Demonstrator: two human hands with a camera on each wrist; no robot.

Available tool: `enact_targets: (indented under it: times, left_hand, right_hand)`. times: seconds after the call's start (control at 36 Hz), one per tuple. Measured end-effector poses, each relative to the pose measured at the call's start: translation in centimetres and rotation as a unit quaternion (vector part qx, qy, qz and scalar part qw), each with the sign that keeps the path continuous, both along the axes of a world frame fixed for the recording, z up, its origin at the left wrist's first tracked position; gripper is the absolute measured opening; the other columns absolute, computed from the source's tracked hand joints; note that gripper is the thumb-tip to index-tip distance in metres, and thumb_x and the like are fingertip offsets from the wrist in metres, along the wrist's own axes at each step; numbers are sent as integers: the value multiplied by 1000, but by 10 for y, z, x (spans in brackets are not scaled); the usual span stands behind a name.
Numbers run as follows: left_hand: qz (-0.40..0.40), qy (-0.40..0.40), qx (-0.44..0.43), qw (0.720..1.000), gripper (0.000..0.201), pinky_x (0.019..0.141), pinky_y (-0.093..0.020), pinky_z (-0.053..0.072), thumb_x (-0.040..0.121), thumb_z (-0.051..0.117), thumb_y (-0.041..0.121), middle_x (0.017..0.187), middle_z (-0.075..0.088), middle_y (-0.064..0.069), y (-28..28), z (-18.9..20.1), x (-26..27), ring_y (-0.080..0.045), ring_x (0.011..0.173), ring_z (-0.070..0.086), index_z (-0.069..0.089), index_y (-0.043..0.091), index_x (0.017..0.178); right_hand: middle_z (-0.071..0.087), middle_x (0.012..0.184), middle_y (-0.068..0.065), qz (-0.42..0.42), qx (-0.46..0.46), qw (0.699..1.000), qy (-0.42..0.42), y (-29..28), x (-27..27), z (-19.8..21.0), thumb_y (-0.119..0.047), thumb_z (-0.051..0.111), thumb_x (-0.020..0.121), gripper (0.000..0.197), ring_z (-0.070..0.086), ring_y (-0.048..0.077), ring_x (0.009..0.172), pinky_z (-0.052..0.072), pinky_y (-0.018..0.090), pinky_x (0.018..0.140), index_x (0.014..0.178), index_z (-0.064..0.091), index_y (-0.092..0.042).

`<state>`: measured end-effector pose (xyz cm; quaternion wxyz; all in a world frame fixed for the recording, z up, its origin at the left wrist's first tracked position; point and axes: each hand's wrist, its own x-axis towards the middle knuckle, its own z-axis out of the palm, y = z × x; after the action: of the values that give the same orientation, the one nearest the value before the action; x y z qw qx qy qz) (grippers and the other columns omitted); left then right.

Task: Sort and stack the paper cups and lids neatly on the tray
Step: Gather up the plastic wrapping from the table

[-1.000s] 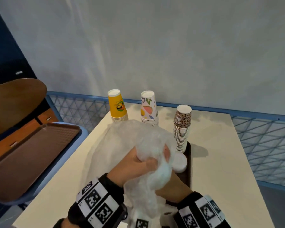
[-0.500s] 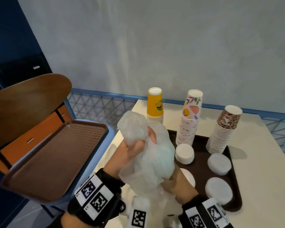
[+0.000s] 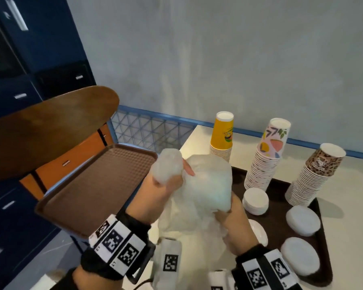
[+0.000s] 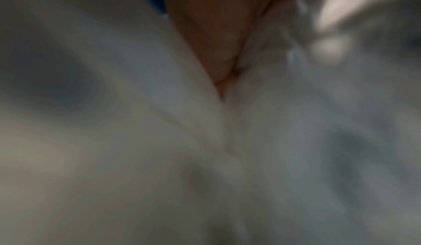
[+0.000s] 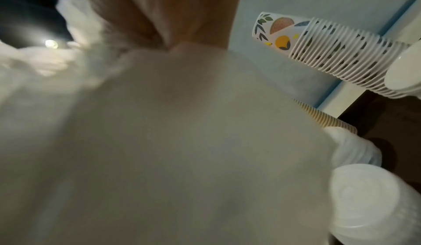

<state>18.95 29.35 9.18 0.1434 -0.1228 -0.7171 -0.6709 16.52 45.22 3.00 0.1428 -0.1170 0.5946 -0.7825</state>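
At the far left of the head view a wooden chair back (image 3: 50, 126) curves over an empty brown tray (image 3: 96, 185) that sits off the counter's left edge. Just right of it, in the lower middle of the frame, the left hand (image 3: 155, 197) has its fingers curled tight round a bunched knob of a thin white plastic bag (image 3: 205, 189), thumb lying across the top of the crumple; the left wrist view is a blur of white plastic (image 4: 296, 141) with a strip of skin at the top. The right hand (image 3: 233, 225) sits lower and to the right, its fingers wrapped into the underside of the same bag, which the right wrist view shows filling most of the frame. Behind the bag, at centre right, a stack of yellow cups (image 3: 221, 141) stands upside down on the pale counter (image 3: 348, 206), beyond the far edge of a dark tray (image 3: 281, 225). Right of that, on the dark tray, rises a taller inverted stack of fruit-print cups (image 3: 266, 155), leaning slightly, and further right a stack of leopard-print cups (image 3: 312, 176) at the tray's right edge. In front of these stacks, low piles of white lids (image 3: 255, 200) lie on the dark tray: one by the fruit-print stack, one partly hidden by the right hand, and two more toward the lower right.
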Motion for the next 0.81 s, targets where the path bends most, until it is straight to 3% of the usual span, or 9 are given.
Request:
enact_targets:
  times: [0.08,0.25,0.31,0.39,0.44,0.53,0.61,0.69,0.81]
  left_hand:
    - [44,14,-74,996,21,69,-3,44,70,53,34,83,65,21,-6,-12,3,11,77,58,63,17,79]
    - [94,-70,29,993,18,74,-15,52,73,57,13,90,70,8,7,-55,10,-3,88,63,68,21,85]
    - [82,-58,-91,991,34,89,-17,47,70,58,27,110,57,11,7,-63,16,-3,105,56,61,29,104]
    - [76,-53,-263,960,65,101,1,23,62,72,51,137,21,22,6,-72,25,3,132,24,38,52,118]
    - [89,-45,-278,955,88,101,5,19,52,81,51,143,2,23,4,-74,30,5,139,7,25,57,120]
    - [150,-2,-286,946,89,108,-3,24,54,84,44,146,-1,20,-8,-80,33,3,140,12,23,55,117]
    - [209,-49,-238,947,72,104,-12,36,60,80,33,132,31,27,-27,-82,38,17,121,35,34,49,114]
    - [244,-79,-230,939,30,77,-22,49,62,63,47,83,54,25,-52,-86,49,6,81,55,43,41,84]
    - [282,-92,-208,932,23,55,-14,33,73,56,35,69,52,20,-97,-99,71,8,58,44,36,28,64]
  right_hand:
    - [70,111,8,-12,-67,998,14,1,-9,6,-56,86,36,81,65,29,105,53,48,90,108,63,-25]
    - [65,118,10,-21,-85,996,-12,-3,-23,-8,-42,88,47,82,61,34,111,47,57,96,121,57,-24]
    - [66,111,12,-23,-113,991,-61,-7,-23,-15,-40,87,52,79,62,36,104,51,52,89,122,56,-18]
    - [70,80,9,47,-200,967,-149,-11,-22,-9,-17,50,92,23,66,30,78,58,35,65,94,73,-16]
    - [71,64,5,95,-229,946,-211,-21,-15,-5,-22,30,99,56,69,18,60,58,28,53,69,77,-16]
    - [71,70,5,105,-217,945,-219,-42,-6,-6,-20,48,89,24,70,14,63,59,28,56,91,70,-14]
    - [68,68,3,116,-111,975,-153,-70,-3,-18,-16,74,64,25,67,14,66,58,28,63,86,63,-11]
    - [54,68,3,146,85,984,-58,-98,4,-22,-5,64,78,16,57,14,68,53,35,82,70,52,-13]
    - [57,90,-17,213,176,960,35,-125,19,-34,1,60,84,40,61,-2,81,50,11,64,93,48,-36]
